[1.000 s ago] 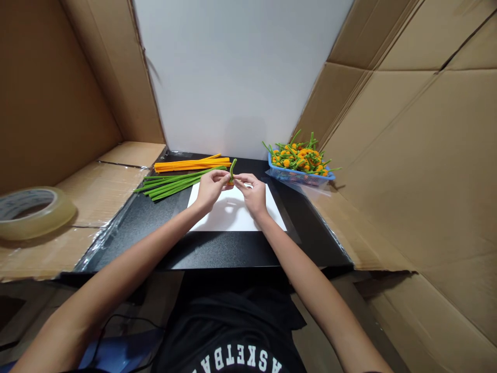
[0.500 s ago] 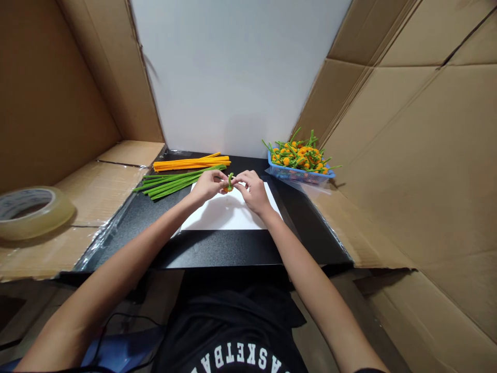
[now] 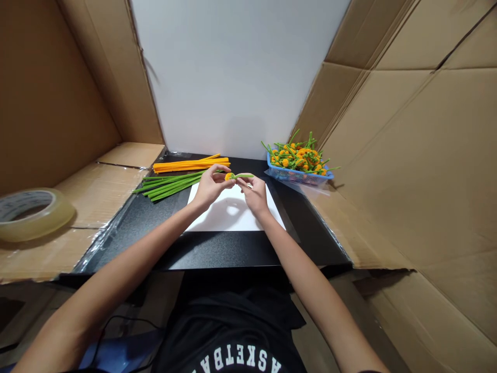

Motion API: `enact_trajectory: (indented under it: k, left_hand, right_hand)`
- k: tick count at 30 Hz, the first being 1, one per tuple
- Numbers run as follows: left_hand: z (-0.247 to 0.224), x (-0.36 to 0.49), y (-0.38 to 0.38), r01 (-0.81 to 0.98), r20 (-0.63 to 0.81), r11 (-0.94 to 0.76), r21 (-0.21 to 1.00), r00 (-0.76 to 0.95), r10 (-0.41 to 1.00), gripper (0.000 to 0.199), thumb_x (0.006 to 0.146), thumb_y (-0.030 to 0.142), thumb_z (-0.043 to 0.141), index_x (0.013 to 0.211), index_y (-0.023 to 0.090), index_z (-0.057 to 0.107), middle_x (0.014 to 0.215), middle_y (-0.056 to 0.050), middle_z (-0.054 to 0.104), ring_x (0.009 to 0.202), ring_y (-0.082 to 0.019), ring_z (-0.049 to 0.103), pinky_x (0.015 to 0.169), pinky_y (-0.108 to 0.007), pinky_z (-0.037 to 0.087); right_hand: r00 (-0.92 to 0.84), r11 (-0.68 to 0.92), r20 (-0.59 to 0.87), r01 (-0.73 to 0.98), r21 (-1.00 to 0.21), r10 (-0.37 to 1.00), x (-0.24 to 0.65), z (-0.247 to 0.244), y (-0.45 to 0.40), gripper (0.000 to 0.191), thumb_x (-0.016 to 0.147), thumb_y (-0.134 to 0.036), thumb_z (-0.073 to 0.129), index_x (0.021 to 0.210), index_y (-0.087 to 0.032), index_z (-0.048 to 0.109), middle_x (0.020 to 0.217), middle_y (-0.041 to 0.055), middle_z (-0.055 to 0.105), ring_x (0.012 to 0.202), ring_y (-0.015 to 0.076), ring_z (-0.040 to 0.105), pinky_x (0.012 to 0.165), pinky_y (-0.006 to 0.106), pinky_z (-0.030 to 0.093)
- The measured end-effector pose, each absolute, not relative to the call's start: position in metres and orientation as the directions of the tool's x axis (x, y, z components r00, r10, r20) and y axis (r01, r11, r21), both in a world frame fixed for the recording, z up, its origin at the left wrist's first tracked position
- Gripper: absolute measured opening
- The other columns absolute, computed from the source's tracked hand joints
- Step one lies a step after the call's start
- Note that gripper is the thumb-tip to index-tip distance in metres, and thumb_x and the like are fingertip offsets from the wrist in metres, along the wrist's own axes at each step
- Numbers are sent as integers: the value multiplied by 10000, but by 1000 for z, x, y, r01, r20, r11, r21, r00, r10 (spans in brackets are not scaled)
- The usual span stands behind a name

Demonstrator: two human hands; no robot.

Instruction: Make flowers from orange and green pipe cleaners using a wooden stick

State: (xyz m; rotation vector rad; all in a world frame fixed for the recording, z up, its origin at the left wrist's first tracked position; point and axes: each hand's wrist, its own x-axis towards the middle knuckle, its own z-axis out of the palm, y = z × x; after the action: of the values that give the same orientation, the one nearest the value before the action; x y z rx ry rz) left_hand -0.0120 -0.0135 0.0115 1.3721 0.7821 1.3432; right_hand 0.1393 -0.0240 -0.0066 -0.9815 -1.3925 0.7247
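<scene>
left hand (image 3: 212,187): pinched closed on orange bud (image 3: 229,176) | right hand (image 3: 254,196): fingertips closed on green pipe-cleaner stem (image 3: 243,176) | below: white paper sheet (image 3: 229,217)

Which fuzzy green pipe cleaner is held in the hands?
The orange-tipped one, between the left hand and right hand; the bare green ones lie bundled on the table.

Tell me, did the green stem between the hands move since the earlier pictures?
Yes: the green stem turned from upright to lying sideways, its free end now pointing right, toward the blue basket.
</scene>
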Motion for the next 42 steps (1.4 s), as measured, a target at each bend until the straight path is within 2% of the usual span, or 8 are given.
enact_trajectory:
  k: [5, 11, 19, 23, 26, 37, 40, 42]
  left_hand:
    - [5, -11, -18, 7, 534, -537, 844, 101, 840, 255, 756, 296, 764, 957, 169, 674, 777, -25, 719, 698, -137, 683, 688, -249, 559]
    - [6, -13, -21, 288, 767, -768, 573, 143, 626, 144, 864, 220, 659, 981, 183, 733, 888, -27, 761, 690, -101, 680, 711, -208, 570]
    - [1, -14, -18, 300, 787, -762, 574, 54, 614, 169, 840, 206, 683, 997, 163, 730, 895, -33, 765, 705, -104, 692, 724, -221, 593]
    - [-2, -15, -17, 308, 784, -753, 582, 36, 620, 182, 845, 229, 689, 1014, 171, 724, 883, -23, 757, 722, -105, 692, 743, -228, 600]
    - [-6, -14, -17, 307, 788, -763, 569, 64, 613, 183, 858, 233, 681, 1025, 170, 717, 904, -30, 757, 742, -110, 698, 749, -234, 602]
    - [-8, -12, -16, 540, 885, -789, 294, 157, 438, 93, 876, 212, 629, 920, 164, 696, 888, -69, 771, 691, -151, 707, 674, -269, 563]
    - [-8, -12, -17, 550, 876, -780, 299, 167, 453, 104, 869, 225, 629, 906, 162, 704, 865, -75, 770, 691, -163, 706, 680, -285, 561]
    - [-8, -11, -18, 506, 847, -775, 379, 147, 510, 125, 851, 243, 652, 917, 158, 715, 868, -73, 772, 675, -158, 704, 677, -280, 567]
  right_hand:
    - [105, 429, 436, 76, -900, 894, 138, -8, -23, 324, 776, -480, 717, 869, -170, 732, 870, 62, 721, 798, 182, 619, 636, 274, 456]
    - [107, 439, 445, 71, -896, 889, 138, -5, -25, 309, 756, -467, 734, 861, -177, 713, 858, 57, 709, 812, 190, 626, 701, 304, 490]
    - [154, 340, 341, 30, -940, 927, 134, -5, -30, 377, 703, -477, 756, 914, -182, 650, 846, 35, 674, 784, 172, 617, 601, 255, 477]
    - [88, 272, 268, -43, -961, 959, 130, -3, -34, 337, 707, -472, 749, 837, -166, 693, 783, 24, 661, 726, 144, 586, 575, 234, 458]
    - [157, 281, 265, -95, -955, 951, 125, -2, -36, 329, 702, -457, 757, 847, -164, 726, 782, 32, 686, 711, 141, 584, 576, 239, 456]
    - [324, 420, 404, 24, -907, 855, 122, -11, -31, 278, 735, -428, 743, 810, -160, 750, 854, 76, 747, 762, 197, 659, 626, 295, 510]
    - [315, 448, 445, 65, -891, 839, 123, -12, -31, 245, 754, -402, 730, 812, -165, 749, 858, 69, 750, 770, 197, 666, 655, 301, 523]
    - [303, 463, 462, 73, -883, 834, 123, -12, -31, 231, 757, -389, 728, 801, -163, 746, 840, 68, 748, 755, 194, 666, 665, 305, 526]
